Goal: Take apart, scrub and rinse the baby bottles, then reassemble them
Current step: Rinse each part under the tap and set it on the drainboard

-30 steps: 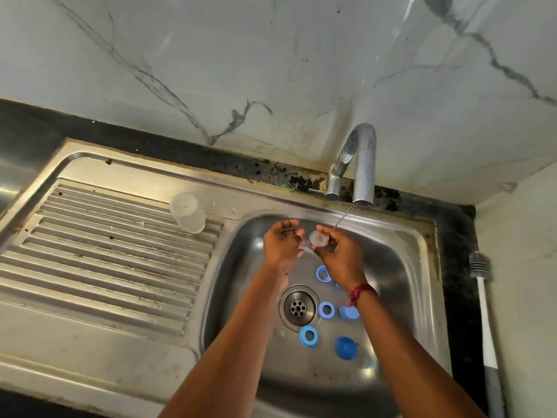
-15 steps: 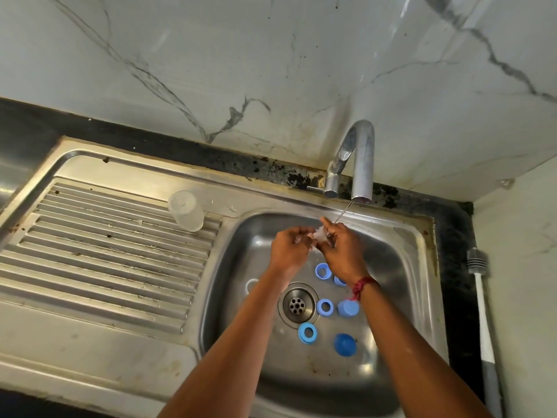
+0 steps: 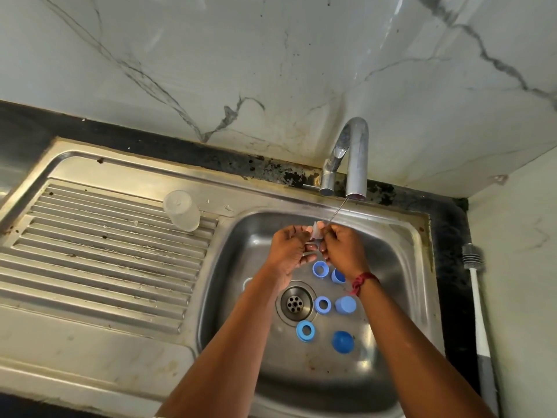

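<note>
Over the steel sink [image 3: 404, 267], my left hand [image 3: 289, 248] and my right hand [image 3: 343, 248] together pinch a small clear silicone teat [image 3: 316, 232] under a thin stream from the tap [image 3: 357, 158]. On the sink floor lie blue screw rings [image 3: 319, 269] [image 3: 322, 305] [image 3: 305, 330] and blue caps [image 3: 345, 305] [image 3: 342, 341]; another blue cap [image 3: 337, 276] is partly hidden by my right wrist. A clear bottle body [image 3: 182, 210] stands upside down on the draining board.
The ribbed draining board [image 3: 99, 251] fills the left. The drain [image 3: 294, 303] sits mid-sink. A white-handled bottle brush [image 3: 477, 300] lies on the black counter at the right. A marble wall rises behind the tap.
Both hands have closed in on the teat and lifted it slightly toward the water stream; a second ago it was held more openly between them.
</note>
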The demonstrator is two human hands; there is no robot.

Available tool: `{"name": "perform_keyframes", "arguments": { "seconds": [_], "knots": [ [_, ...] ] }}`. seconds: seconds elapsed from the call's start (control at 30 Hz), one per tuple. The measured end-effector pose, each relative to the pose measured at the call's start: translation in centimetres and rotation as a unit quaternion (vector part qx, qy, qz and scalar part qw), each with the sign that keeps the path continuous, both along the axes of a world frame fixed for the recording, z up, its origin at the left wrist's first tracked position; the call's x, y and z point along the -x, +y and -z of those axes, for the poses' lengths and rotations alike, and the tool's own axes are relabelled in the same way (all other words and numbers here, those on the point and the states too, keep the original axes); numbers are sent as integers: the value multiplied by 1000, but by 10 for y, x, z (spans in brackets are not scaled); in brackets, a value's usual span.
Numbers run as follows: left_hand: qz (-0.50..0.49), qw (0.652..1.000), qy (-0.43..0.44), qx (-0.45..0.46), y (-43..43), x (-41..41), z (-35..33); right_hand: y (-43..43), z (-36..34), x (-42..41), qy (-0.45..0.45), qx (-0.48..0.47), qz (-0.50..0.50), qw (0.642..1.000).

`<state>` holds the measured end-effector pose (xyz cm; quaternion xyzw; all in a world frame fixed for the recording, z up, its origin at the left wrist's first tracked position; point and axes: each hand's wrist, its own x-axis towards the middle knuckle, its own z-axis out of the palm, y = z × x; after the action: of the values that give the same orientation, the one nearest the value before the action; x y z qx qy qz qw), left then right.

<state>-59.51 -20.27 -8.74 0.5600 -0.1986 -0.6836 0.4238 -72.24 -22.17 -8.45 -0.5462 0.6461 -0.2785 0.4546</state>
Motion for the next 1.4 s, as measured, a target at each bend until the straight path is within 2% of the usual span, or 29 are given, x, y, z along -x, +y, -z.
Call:
{"name": "perform_keyframes", "arguments": {
  "seconds": [0.1, 0.27, 0.47, 0.53, 0.63, 0.7, 0.8, 0.9, 1.0, 1.1, 1.2, 1.3, 1.4],
  "knots": [
    [-21, 999, 17, -16, 0, -3, 1, -3, -4, 0, -50, -7, 37, 998],
    [-6, 1000, 2, -15, 1, -6, -1, -3, -10, 0, -62, 9, 40, 997],
    [17, 1000, -8, 13, 2, -4, -7, 2, -7, 1, 13, 49, -4, 999],
    [23, 999, -18, 14, 2, -2, -8, 4, -6, 1, -13, 47, 17, 999],
    [44, 999, -15, 11, 4, 1, -8, 4, -7, 1, -107, 19, 66, 992],
    [51, 999, -9, 6, 5, 1, -9, 4, -7, -1, -117, 25, 61, 991],
    [49, 998, -40, -15, 5, 0, -8, 2, -4, -2, -9, 90, 31, 995],
    [-1, 997, -65, -46, 8, -3, -5, -2, -1, -1, 114, 162, -2, 980],
    [-53, 994, -79, -58, 13, -7, 1, -4, 2, -2, 178, 152, -7, 972],
    [-71, 992, -83, -58, 14, -9, 4, -2, 1, -4, 124, 142, 18, 982],
    [-74, 992, -85, -55, 15, -9, 4, 0, 3, -4, 113, 133, 18, 984],
    [-68, 993, -87, -50, 13, -9, 3, 4, 4, -2, -37, 64, 94, 993],
    [-64, 994, -78, -42, 12, -9, -2, 9, 2, 1, -174, 16, 170, 970]
  ]
}}
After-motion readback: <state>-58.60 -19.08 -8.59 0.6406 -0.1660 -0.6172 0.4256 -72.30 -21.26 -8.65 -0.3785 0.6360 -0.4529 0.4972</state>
